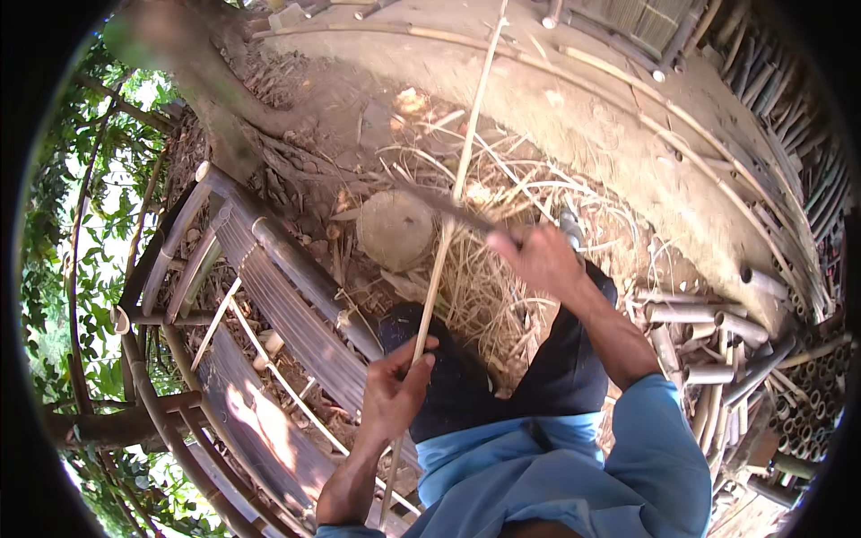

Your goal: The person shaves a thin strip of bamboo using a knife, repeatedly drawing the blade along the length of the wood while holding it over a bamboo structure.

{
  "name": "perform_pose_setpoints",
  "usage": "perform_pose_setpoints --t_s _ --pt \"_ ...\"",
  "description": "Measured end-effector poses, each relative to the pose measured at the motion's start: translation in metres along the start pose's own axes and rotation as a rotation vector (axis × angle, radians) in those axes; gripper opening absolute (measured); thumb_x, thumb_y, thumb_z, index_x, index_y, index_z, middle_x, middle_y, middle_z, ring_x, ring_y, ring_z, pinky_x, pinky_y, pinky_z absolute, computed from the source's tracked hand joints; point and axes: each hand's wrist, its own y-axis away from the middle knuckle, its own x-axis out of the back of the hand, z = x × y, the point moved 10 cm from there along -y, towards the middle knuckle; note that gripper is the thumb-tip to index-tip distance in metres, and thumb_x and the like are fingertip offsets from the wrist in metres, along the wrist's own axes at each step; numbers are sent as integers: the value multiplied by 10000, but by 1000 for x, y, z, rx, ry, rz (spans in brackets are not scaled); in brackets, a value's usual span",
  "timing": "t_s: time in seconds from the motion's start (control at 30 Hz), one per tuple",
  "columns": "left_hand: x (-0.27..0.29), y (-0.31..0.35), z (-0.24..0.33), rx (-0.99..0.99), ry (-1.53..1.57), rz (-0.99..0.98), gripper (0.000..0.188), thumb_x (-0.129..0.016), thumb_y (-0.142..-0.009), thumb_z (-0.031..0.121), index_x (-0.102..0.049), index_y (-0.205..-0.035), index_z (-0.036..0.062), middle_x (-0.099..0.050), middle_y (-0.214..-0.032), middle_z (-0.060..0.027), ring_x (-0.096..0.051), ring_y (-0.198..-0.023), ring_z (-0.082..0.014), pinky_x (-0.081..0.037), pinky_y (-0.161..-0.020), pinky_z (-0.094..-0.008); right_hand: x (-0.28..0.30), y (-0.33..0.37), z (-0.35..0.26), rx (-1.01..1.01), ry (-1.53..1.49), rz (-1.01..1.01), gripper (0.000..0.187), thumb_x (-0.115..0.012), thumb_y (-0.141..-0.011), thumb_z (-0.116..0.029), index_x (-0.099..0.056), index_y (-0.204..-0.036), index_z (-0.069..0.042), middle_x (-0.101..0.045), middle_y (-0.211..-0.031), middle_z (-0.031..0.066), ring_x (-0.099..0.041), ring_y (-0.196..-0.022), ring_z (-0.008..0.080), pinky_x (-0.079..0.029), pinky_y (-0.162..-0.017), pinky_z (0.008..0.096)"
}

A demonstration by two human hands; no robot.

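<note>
A long, pale bamboo strip [464,161] runs from beside my left forearm up past the top of the view. My left hand [395,386] grips it near my left knee, thumb and fingers closed around it. In my right hand [541,257] is a knife, its fist hiding the handle. The dark knife blade [446,208] points left and lies across the strip, well above my left hand. Whether the edge bites into the strip cannot be made out. Left of the strip, beyond my knees, stands a round wooden block [395,230].
Curled shavings [502,296] cover the ground between my legs. A bamboo bench [287,278] stands close on my left, near a tree trunk [220,117]. Cut bamboo pieces [717,327] lie at the right, with stacked bamboo tubes [798,412] beyond. An earthen ledge [592,108] curves behind.
</note>
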Motion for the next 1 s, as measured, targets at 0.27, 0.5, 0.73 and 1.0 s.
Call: perform_pose_setpoints --t_s 0.27,0.5,0.73,1.0 --pt "8 42 -7 -70 -230 35 233 -629 -1009 114 -694 -1177 -34 -466 -614 78 -375 -529 -9 -249 -472 -237 18 -33 55 -188 -6 -102 795 -439 -960 -772 -790 -925 -59 -440 -430 18 -471 -369 157 -412 -383 395" --pt "19 125 -30 45 -277 80 217 -656 -995 139 -729 -1044 -59 -523 -622 49 -442 -572 -23 -313 -493 -234 120 -90 180 -474 158 -31 573 -451 -1046 -545 -684 -1161 -34 -597 -761 112 -605 -662 193 -455 -618 398" --pt "34 118 -70 183 -152 21 351 -663 -1016 281 -738 -1165 -27 -517 -600 46 -448 -551 -31 -346 -483 -233 106 -86 158 -542 149 25 573 -491 -1040 -463 -549 -1388 -12 -698 -1179 256 -721 -994 383 -539 -946 430" --pt "0 -32 -9 20 49 -24 351 -590 -1054 228 -652 -1335 26 -505 -593 26 -423 -456 -50 -317 -415 -238 -40 36 -62 196 -79 -57 706 -526 -938 -737 -755 -858 -74 -611 -546 133 -664 -527 327 -535 -517 471"
